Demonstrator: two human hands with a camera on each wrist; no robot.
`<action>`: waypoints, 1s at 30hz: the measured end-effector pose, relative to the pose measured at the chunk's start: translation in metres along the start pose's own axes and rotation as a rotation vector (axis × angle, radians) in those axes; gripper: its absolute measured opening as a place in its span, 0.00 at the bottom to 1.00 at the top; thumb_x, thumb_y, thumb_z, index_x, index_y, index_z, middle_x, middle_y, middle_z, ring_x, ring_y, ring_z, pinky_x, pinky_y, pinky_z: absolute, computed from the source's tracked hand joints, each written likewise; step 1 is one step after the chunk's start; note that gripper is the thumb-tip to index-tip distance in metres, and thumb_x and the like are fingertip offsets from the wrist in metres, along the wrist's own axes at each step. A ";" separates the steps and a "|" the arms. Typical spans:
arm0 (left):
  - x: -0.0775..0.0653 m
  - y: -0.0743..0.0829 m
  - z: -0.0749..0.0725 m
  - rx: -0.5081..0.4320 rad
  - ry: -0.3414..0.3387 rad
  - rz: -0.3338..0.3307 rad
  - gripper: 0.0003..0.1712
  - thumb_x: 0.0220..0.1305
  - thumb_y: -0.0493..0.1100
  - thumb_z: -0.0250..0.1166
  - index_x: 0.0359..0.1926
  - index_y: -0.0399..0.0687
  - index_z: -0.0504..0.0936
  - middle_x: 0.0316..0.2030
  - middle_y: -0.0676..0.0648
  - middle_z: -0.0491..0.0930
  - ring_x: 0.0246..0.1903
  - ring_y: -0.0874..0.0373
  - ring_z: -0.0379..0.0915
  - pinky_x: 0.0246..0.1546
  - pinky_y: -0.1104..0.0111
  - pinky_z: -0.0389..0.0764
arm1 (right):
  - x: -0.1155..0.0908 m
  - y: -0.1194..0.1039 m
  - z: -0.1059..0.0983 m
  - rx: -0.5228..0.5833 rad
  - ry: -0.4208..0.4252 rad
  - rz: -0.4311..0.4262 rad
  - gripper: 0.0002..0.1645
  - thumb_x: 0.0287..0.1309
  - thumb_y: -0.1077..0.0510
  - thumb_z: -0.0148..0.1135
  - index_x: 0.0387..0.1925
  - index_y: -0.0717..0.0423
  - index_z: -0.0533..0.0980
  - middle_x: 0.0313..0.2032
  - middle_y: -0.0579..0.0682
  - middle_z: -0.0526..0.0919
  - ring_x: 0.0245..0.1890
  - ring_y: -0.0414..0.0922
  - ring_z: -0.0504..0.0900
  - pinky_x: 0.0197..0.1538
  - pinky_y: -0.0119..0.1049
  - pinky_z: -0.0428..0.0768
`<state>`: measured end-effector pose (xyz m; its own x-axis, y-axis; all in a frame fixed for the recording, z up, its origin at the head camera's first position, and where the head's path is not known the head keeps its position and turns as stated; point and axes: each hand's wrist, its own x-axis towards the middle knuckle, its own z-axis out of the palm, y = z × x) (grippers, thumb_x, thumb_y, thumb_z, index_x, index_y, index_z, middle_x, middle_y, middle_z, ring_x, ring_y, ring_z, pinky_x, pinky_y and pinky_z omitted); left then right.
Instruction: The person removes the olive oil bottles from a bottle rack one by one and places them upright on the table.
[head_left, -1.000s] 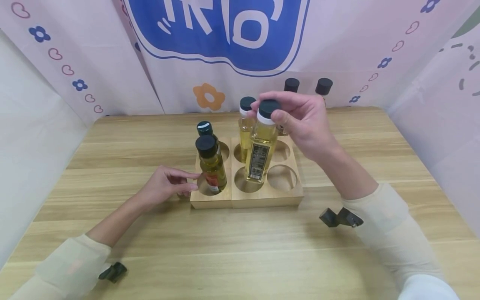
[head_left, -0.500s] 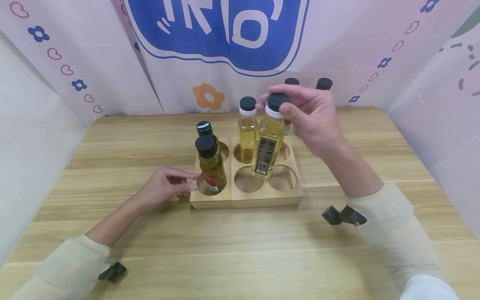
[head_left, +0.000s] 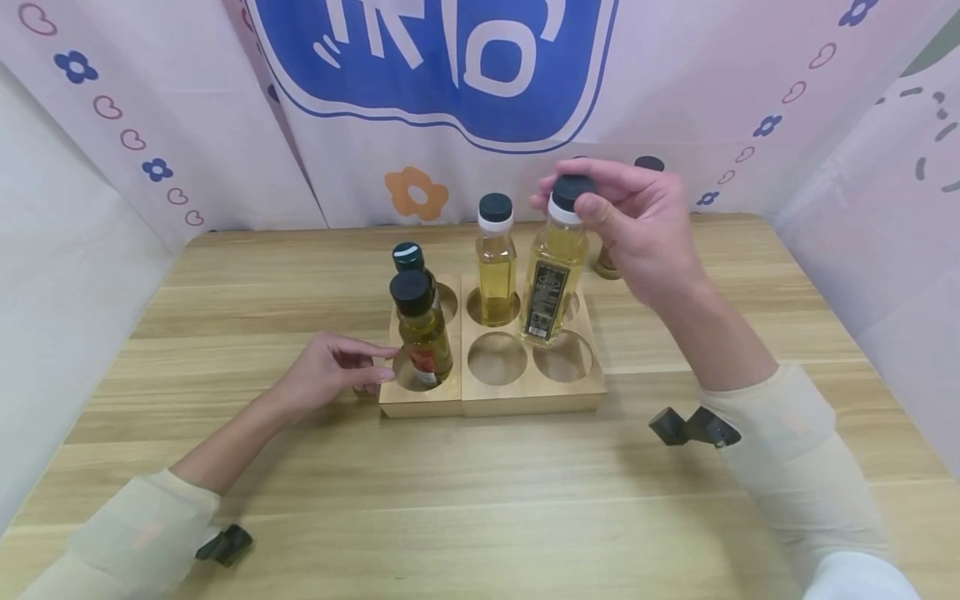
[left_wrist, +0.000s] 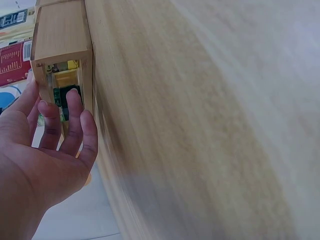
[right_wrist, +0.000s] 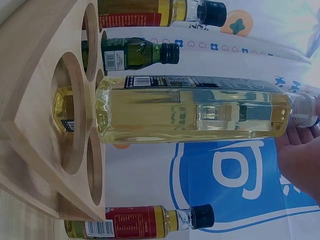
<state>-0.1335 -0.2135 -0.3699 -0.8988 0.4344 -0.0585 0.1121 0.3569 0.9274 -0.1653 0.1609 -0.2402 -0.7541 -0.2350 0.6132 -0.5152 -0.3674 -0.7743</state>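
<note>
My right hand [head_left: 647,229] pinches the dark cap and neck of a square glass bottle of pale yellow oil [head_left: 553,283]. This oil bottle has a white collar and a black label, and it leans slightly above the right part of a wooden bottle rack [head_left: 525,402]. My left hand [head_left: 330,375] touches the rack's left end, index finger and thumb at its top edge. In the left wrist view the other fingers [left_wrist: 75,120] bend loosely by the rack's open end. A similar yellow oil bottle [head_left: 496,271] stands in the rack's middle back hole.
In the rack's left section stand a red-labelled bottle [head_left: 426,342] in front and a dark green bottle [right_wrist: 132,54] behind. Beyond my right hand, a black cap [head_left: 649,163] and a bottle base [head_left: 607,265] show. A printed cloth backdrop [head_left: 360,167] hangs behind the table [head_left: 480,500].
My right hand has carried the oil bottle rightward and a little back and up, from over the middle front hole to over the right-hand holes. The left hand has stayed put.
</note>
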 end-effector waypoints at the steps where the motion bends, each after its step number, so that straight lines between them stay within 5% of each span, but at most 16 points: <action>1: 0.000 0.000 0.000 0.000 0.002 -0.002 0.19 0.63 0.34 0.74 0.54 0.31 0.85 0.26 0.41 0.85 0.26 0.52 0.82 0.26 0.66 0.83 | 0.000 0.000 -0.001 -0.002 0.000 -0.002 0.22 0.55 0.51 0.76 0.48 0.61 0.86 0.44 0.58 0.90 0.45 0.48 0.90 0.54 0.37 0.85; 22: 0.000 0.000 -0.001 -0.011 -0.004 -0.012 0.19 0.63 0.34 0.74 0.55 0.31 0.85 0.26 0.41 0.85 0.26 0.53 0.82 0.27 0.66 0.83 | 0.008 0.004 -0.012 -0.019 0.088 -0.004 0.22 0.55 0.56 0.75 0.48 0.66 0.85 0.42 0.59 0.90 0.45 0.50 0.90 0.57 0.40 0.84; 30: 0.000 -0.001 -0.001 -0.006 0.001 -0.005 0.19 0.63 0.34 0.74 0.54 0.31 0.85 0.26 0.40 0.85 0.25 0.53 0.82 0.27 0.66 0.84 | 0.013 0.009 -0.016 0.005 0.127 -0.031 0.12 0.63 0.69 0.68 0.48 0.67 0.85 0.43 0.60 0.90 0.44 0.51 0.90 0.55 0.40 0.85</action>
<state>-0.1337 -0.2144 -0.3701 -0.8997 0.4319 -0.0632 0.1047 0.3540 0.9294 -0.1861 0.1691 -0.2413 -0.7833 -0.1075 0.6122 -0.5377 -0.3769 -0.7542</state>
